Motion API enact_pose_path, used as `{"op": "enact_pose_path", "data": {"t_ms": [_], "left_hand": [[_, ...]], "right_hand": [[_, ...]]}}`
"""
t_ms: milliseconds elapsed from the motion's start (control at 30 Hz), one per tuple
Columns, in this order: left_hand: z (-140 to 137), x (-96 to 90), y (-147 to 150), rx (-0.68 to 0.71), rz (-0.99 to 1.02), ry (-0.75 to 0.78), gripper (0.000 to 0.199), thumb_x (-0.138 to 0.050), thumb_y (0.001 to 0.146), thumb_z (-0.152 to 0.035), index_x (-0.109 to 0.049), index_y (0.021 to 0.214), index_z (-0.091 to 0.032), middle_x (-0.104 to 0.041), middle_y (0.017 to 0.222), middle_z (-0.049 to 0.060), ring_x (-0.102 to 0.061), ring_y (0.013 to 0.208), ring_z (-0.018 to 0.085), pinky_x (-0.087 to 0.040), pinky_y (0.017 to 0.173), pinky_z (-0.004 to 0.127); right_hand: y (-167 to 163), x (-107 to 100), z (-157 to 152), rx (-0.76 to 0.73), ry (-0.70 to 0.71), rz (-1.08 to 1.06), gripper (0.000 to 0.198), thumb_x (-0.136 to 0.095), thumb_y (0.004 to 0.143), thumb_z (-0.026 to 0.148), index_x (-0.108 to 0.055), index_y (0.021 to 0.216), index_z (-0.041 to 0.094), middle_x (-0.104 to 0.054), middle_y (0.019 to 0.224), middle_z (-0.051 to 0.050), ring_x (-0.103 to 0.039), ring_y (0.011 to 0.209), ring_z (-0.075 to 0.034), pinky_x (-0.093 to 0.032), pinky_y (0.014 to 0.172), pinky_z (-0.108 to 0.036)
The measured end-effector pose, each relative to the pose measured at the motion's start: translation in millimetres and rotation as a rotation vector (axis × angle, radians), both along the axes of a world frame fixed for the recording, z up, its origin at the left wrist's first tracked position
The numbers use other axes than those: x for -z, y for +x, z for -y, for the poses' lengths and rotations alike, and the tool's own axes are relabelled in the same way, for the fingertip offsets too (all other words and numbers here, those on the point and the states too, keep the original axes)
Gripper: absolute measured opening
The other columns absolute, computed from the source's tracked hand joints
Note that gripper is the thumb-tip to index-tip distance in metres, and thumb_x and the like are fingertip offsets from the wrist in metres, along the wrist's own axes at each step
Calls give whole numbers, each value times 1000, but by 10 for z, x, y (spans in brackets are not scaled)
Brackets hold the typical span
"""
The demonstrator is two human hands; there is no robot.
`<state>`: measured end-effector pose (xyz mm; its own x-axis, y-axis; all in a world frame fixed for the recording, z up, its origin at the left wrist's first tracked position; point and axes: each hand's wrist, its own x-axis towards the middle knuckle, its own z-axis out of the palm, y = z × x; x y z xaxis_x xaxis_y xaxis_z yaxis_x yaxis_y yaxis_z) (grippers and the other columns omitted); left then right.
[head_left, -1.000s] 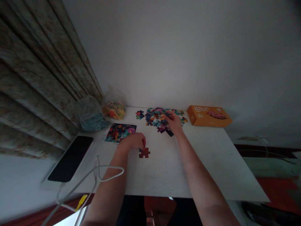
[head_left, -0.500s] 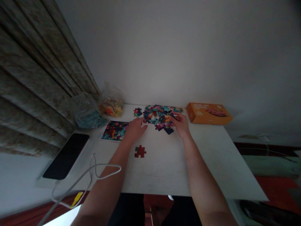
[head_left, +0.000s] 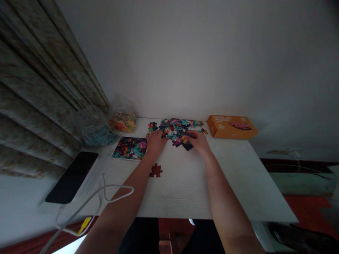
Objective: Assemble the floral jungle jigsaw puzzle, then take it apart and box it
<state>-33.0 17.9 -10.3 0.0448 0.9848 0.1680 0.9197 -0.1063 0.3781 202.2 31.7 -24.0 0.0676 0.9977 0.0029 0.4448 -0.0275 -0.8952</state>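
Observation:
A heap of colourful jigsaw pieces [head_left: 172, 127] lies toward the back of the white table. My left hand [head_left: 156, 141] is at the heap's left edge, fingers bent over the pieces and thumb held apart. From the other side, my right hand [head_left: 199, 141] reaches into the heap, its fingertips closed on a dark puzzle piece with orange [head_left: 184, 139]. Close to my left forearm, a single red puzzle piece [head_left: 156, 170] lies flat, its left side partly covered. A printed picture card [head_left: 128, 148] rests left of my left hand.
An orange puzzle box [head_left: 231, 127] stands at the back right against the wall. Two clear bags of pieces, one orange [head_left: 124, 121] and one teal [head_left: 97, 134], sit by the curtain. A phone [head_left: 72, 176] and a looped white cable [head_left: 116, 186] occupy the left side.
My right hand has shifted slightly left and nearer, and the orange-marked piece moved with it. My left hand's fingers have come in over the heap's edge. The view shifted a little.

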Motion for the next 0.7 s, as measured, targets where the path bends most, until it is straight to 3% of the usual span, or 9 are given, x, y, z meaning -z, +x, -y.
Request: {"op": "enact_pose_path", "data": {"t_ms": [133, 300, 567, 700], "left_hand": [[-14, -19, 14, -50, 15, 4, 13, -65, 95, -35, -67, 96, -22, -69, 118, 9, -59, 122, 27, -32, 118, 48], [-39, -81, -16, -17, 94, -26, 8, -64, 91, -24, -66, 98, -22, -69, 110, 9, -63, 113, 26, -44, 106, 40], [16, -204, -206, 55, 81, -89, 37, -65, 84, -16, -60, 120, -20, -66, 121, 12, -64, 113, 28, -48, 102, 40], [106, -272, -346, 141, 118, -167, 45, -65, 81, -12, -60, 124, -20, -63, 132, 12, -65, 116, 26, -50, 103, 36]], "right_hand": [[20, 31, 0, 29, 40, 180, 30, -78, 79, 36, -76, 105, 19, -75, 81, -5, -69, 72, -19, -55, 69, -32], [-23, 62, 25, 68, 139, 420, 32, -75, 84, 37, -75, 110, 19, -73, 101, -10, -68, 94, -24, -53, 88, -39], [-228, -6, 140, 48, 176, 557, 32, -72, 87, 43, -74, 112, 23, -68, 111, -13, -63, 109, -31, -50, 96, -43], [-238, 25, 137, 65, 154, 531, 39, -76, 83, 35, -71, 119, 22, -68, 116, -14, -63, 113, -31, -49, 98, -44]]}}
